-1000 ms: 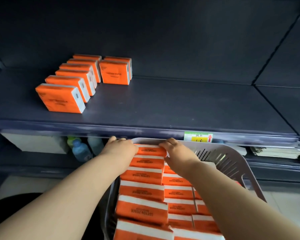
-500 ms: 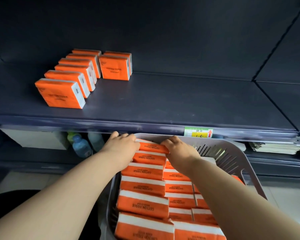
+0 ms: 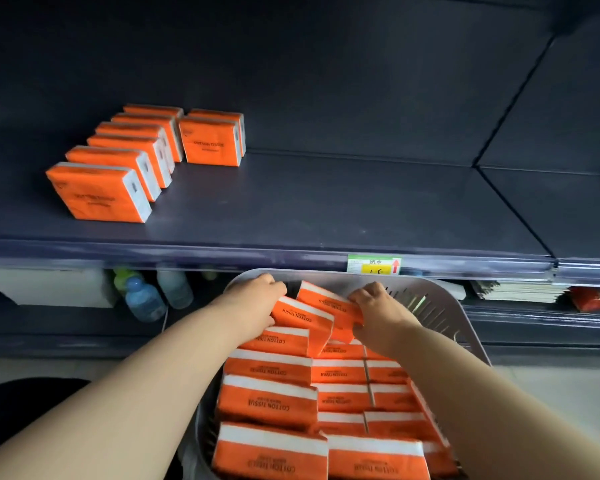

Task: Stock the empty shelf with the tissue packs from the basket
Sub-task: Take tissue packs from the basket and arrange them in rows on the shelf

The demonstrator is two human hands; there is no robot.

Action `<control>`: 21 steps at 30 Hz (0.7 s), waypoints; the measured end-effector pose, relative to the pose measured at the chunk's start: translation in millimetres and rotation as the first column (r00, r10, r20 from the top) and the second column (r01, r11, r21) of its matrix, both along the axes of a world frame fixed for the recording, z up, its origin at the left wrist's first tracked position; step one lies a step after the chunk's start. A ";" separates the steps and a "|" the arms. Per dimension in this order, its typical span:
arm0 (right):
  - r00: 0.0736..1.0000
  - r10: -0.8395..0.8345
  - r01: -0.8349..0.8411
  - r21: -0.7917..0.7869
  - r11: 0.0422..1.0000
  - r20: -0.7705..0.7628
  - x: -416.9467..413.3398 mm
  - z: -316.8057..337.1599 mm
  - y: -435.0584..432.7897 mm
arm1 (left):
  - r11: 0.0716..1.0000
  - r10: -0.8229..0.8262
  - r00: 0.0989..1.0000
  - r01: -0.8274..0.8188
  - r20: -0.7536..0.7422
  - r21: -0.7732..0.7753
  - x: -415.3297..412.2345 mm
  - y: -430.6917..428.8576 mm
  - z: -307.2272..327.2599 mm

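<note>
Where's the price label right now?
Head view, right of centre: the price label sits on the shelf's front edge, just above the basket's far rim and the right hand.

The fingertips of the left hand (image 3: 253, 303) are hidden behind a tissue pack (image 3: 302, 317). The bottom edge cuts off the basket (image 3: 440, 303), and we cannot read the price label (image 3: 374, 265).

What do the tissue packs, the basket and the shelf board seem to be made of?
The tissue packs: thin plastic film, slightly glossy, orange with a white band; it wrinkles and catches the light. The basket: moulded plastic, pale grey, matte, with slots in its wall. The shelf: probably painted metal, dark and dull, but the look leaves this open.
</note>
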State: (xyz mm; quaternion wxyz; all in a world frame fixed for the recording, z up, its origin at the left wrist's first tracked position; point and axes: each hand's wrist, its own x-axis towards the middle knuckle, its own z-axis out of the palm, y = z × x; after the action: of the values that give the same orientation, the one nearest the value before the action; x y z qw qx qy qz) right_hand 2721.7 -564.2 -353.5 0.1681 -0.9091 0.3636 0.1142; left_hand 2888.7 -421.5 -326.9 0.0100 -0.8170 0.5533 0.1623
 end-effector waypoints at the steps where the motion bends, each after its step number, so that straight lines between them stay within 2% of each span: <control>1: 1.000 -0.020 0.020 0.016 1.000 0.003 -1.5 -3.7 0.5 | 1.000 0.007 1.000 -0.007 -0.004 0.000 -0.1 -1.6 0.6; 5: 0.994 -0.088 0.081 0.106 0.991 0.061 -5.1 -9.9 2.3 | 0.999 0.032 0.999 -0.032 -0.007 -0.037 -3.1 -5.1 3.8; 10: 0.974 -0.116 0.102 0.082 0.991 0.192 -13.0 7.1 -5.0 | 0.992 0.059 0.998 -0.062 -0.029 -0.113 -1.1 -8.1 16.1; 13: 0.942 -0.167 0.140 0.111 0.984 0.291 -17.3 22.5 -12.3 | 0.983 0.054 0.998 -0.060 -0.040 -0.173 2.0 -6.9 27.0; 21: 0.833 -0.314 0.181 0.311 0.933 0.455 -17.4 55.3 -20.3 | 0.920 0.075 0.990 -0.116 -0.121 -0.376 16.9 2.9 60.6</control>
State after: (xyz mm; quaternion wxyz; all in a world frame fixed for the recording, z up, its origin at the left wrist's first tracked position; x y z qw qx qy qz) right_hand 2704.3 -584.5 -298.3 0.3850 -0.8228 0.4056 -0.1011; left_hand 2905.6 -418.5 -266.3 -0.1860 -0.8196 0.5336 0.0945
